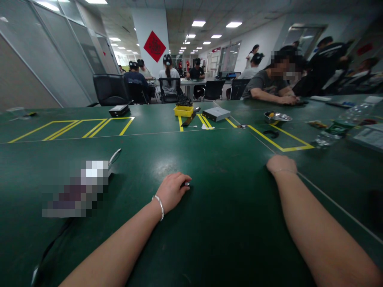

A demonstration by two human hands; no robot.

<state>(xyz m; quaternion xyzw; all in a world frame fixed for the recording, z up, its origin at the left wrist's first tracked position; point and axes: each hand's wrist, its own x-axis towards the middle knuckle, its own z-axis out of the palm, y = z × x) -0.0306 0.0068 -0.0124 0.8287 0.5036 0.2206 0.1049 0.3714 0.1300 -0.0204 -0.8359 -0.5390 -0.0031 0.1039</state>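
Observation:
My left hand (pixel 172 193), with a silvery bracelet (pixel 160 207) at the wrist, is low over the green table (pixel 221 223). Its fingers are closed around a small shiny piece (pixel 187 183), mostly covered by the fingers; its kind does not show. Farther right, my right hand (pixel 282 164) is on or just above the table with the fingers curled under. Whatever it holds, if anything, is hidden from view. The tabletop lies between the two hands.
A blurred-out flat item (pixel 80 191) with a dark strap lies left. Farther back are a yellow tray (pixel 183 111), a grey box (pixel 216 114), a black box (pixel 119 110), a metal bowl (pixel 277 117) and a plastic bottle (pixel 335 129). Another person (pixel 271 85) leans on the table.

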